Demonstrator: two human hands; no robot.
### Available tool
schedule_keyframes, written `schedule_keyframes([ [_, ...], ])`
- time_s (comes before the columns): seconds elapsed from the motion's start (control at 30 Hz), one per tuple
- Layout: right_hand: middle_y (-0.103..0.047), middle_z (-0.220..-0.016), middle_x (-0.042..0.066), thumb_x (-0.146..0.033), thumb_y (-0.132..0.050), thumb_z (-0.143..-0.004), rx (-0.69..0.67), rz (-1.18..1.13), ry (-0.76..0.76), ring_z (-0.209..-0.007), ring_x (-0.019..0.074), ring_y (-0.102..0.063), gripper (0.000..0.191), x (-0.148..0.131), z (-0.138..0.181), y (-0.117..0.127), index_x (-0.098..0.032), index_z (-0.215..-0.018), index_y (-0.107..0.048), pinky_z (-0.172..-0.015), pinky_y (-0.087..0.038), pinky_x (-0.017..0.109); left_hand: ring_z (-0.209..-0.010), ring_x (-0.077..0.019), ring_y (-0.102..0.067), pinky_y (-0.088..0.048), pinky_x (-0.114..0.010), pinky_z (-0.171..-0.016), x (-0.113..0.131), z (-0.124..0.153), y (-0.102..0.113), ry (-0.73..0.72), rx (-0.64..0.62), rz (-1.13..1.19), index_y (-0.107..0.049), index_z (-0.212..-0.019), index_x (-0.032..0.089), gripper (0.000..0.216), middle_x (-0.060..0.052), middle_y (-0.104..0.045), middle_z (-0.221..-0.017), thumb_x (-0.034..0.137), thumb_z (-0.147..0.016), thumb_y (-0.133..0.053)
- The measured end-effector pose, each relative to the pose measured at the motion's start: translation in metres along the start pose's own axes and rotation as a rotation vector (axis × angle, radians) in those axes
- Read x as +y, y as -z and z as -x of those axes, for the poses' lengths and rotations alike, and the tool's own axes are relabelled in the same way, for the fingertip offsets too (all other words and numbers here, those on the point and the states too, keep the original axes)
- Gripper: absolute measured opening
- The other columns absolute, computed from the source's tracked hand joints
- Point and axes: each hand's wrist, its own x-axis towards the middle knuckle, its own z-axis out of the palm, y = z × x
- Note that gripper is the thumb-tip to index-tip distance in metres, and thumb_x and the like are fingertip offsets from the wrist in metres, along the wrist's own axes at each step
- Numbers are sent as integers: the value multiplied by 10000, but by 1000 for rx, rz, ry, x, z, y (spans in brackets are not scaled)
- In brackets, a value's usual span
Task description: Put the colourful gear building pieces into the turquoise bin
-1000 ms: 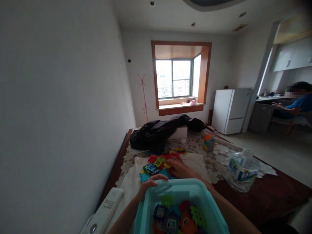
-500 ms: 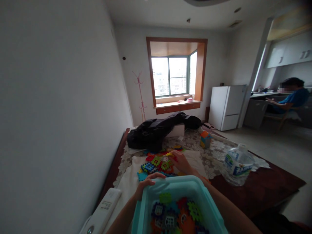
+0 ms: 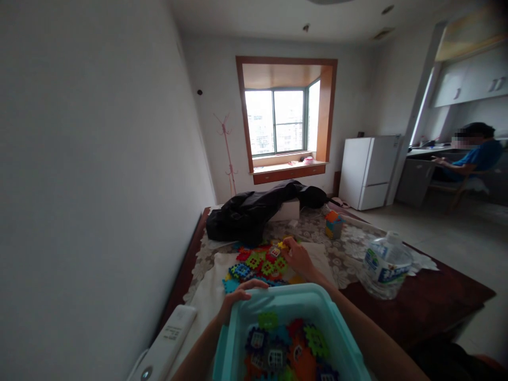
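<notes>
One tub (image 3: 302,290), cut off below: left fingers (image 3: 254,284) grip it; right fingers (image 3: 291,245) pinch a yellow piece (image 3: 281,245).

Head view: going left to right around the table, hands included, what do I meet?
White device → left hand → right hand → orange-topped block house → clear plastic bottle.

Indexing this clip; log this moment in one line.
left hand: on rim of teal rectangular plastic bin | right hand: at small yellow plastic piece | in bin: multicoloured notched plastic tiles
</notes>
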Motion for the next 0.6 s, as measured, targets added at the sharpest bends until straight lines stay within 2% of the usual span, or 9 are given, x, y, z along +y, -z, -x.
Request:
schedule_keyframes([
  [0.07, -734, -981, 55, -277, -625, -878, 31, 125, 53, -919, 264, -703, 159, 6, 2, 1, -258, -1035, -607, -879, -532, 385, -957, -295, -659, -485, -351, -848, 1, 1, -1, -3, -7, 4, -807, -1174, 184, 452, -104, -750, -1125, 289, -759, -661],
  [0.17, -731, -1033, 78, -297, -572, -952, 66, 136, 155, -995, 281, -693, 101, 12, 3, 1, -261, -1042, -599, -943, -533, 422, -964, -318, -662, -493, -374, -852, 1, 1, -1, -8, 7, 4, -822, -1140, 196, 427, -105, -758, -1107, 283, -751, -668],
  [0.23, -727, -1049, 86, -340, -560, -973, 91, 85, 184, -1016, 287, -680, 111, 11, 2, 1, -259, -1038, -601, -979, -528, 449, -948, -313, -663, -496, -377, -848, 0, 1, 0, -2, 20, 6, -819, -1147, 204, 442, -98, -764, -1073, 282, -739, -667],
  [0.33, -726, -998, 71, -467, -634, -927, 74, -173, 70, -948, 274, -680, 245, 1, -2, 1, -254, -1042, -596, -908, -563, 430, -936, -296, -668, -493, -361, -828, -2, -1, 2, 2, 35, -1, -780, -1239, 225, 528, -80, -765, -1054, 288, -727, -669],
  [0.47, -750, -969, 60, -566, -789, -812, -156, -695, -135, -829, 236, -696, 443, -22, -3, 10, -249, -1067, -615, -775, -585, 366, -949, -286, -679, -475, -333, -797, -3, -3, 4, 8, 9, 8, -734, -1294, 208, 604, -56, -748, -1100, 299, -701, -663],
  [0.53, -755, -943, 46, -561, -863, -757, -297, -831, -177, -774, 218, -696, 493, -34, 0, 21, -252, -1071, -642, -751, -578, 354, -956, -284, -678, -465, -327, -789, -4, -3, 5, 7, -3, 9, -732, -1272, 196, 590, -47, -737, -1107, 303, -697, -656],
  [0.6, -765, -919, 49, -593, -905, -710, -512, -858, -171, -781, 232, -714, 536, -44, 5, 33, -242, -1047, -680, -770, -582, 373, -934, -268, -666, -463, -327, -796, -4, -4, 4, 0, -3, -3, -742, -1226, 181, 556, -49, -736, -1089, 308, -691, -657],
])
